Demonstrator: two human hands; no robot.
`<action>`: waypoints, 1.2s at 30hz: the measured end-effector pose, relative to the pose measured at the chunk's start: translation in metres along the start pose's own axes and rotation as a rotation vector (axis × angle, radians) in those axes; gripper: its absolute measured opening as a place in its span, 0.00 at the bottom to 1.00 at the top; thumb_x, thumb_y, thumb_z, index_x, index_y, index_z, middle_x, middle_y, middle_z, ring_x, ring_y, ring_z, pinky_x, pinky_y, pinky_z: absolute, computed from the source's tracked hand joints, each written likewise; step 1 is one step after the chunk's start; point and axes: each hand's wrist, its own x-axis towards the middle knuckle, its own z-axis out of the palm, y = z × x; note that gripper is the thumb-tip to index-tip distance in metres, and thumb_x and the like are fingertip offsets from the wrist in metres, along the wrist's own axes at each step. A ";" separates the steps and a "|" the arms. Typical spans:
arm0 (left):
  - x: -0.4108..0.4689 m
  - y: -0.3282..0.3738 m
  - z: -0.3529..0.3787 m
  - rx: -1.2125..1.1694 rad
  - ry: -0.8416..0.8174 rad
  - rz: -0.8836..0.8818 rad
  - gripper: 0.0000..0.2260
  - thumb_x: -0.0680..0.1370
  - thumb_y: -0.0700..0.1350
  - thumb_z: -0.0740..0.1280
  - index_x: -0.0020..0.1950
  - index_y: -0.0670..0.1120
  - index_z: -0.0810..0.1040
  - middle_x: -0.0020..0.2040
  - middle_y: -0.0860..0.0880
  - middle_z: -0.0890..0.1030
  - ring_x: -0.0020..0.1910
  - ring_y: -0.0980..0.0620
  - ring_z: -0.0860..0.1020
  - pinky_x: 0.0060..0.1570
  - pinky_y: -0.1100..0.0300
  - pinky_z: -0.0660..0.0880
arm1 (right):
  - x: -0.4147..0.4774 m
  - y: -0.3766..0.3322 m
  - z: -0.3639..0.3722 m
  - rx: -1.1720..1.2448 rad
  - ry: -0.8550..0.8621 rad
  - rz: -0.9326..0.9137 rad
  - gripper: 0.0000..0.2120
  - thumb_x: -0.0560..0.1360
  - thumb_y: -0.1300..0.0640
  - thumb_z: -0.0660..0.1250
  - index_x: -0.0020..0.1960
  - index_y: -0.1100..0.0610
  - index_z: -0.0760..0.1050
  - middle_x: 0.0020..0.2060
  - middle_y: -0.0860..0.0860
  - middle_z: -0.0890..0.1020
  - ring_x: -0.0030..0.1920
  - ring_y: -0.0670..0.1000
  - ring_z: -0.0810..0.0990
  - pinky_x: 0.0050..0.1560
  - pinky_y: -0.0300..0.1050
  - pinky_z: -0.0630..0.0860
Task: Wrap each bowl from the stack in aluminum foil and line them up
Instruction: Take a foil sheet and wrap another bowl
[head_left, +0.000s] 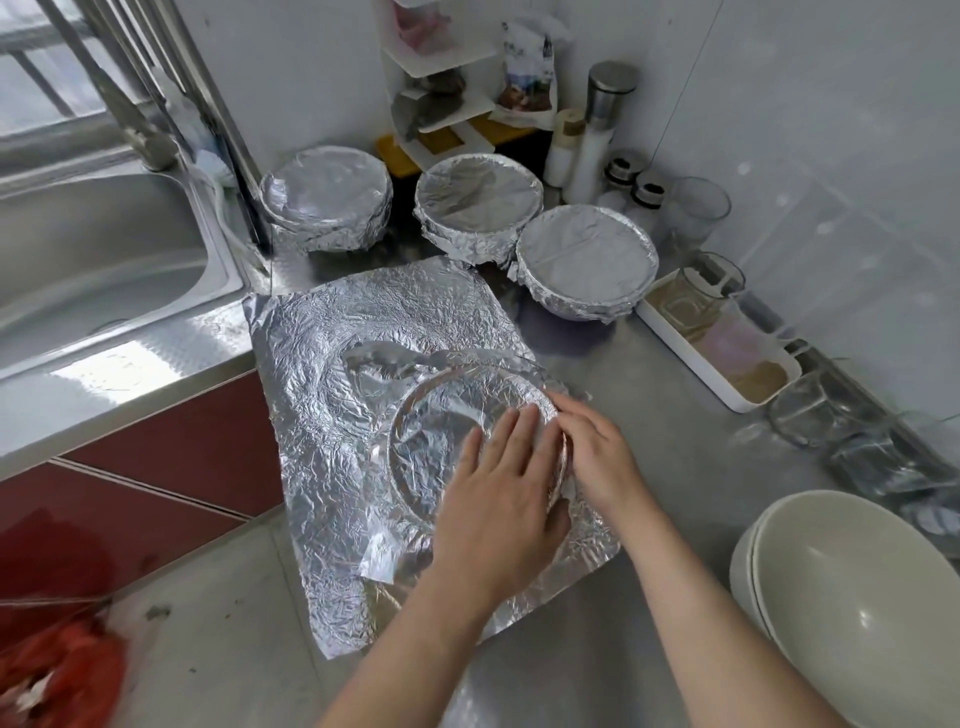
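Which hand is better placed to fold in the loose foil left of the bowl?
Left, probably. The left hand lies flat on the foil-covered bowl, nearest the wide loose foil on that side; the right hand is at the right rim, across the bowl.

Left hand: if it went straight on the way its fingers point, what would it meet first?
The left hand lies flat on the foil-covered bowl, pointing away, slightly right. Likely next: the rightmost wrapped bowl, though depth is unclear.
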 end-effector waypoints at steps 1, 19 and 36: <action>0.000 -0.001 0.000 -0.001 0.003 0.004 0.31 0.76 0.59 0.54 0.76 0.45 0.64 0.76 0.45 0.65 0.76 0.46 0.63 0.71 0.42 0.63 | 0.000 0.001 -0.003 0.058 0.001 0.019 0.18 0.81 0.69 0.53 0.63 0.57 0.74 0.57 0.49 0.80 0.55 0.39 0.78 0.57 0.28 0.71; 0.003 0.002 0.001 -0.041 0.039 -0.020 0.30 0.78 0.58 0.52 0.77 0.47 0.62 0.77 0.45 0.63 0.77 0.46 0.60 0.74 0.44 0.59 | 0.002 -0.004 -0.023 -0.419 -0.055 -0.106 0.17 0.74 0.65 0.63 0.59 0.52 0.80 0.51 0.47 0.84 0.53 0.45 0.81 0.58 0.44 0.76; 0.006 0.001 0.002 -0.087 0.034 -0.029 0.29 0.79 0.59 0.55 0.77 0.46 0.63 0.77 0.46 0.64 0.76 0.47 0.61 0.73 0.45 0.62 | -0.024 0.006 0.005 0.161 0.069 0.037 0.21 0.80 0.69 0.53 0.49 0.49 0.79 0.44 0.40 0.85 0.51 0.38 0.81 0.53 0.32 0.74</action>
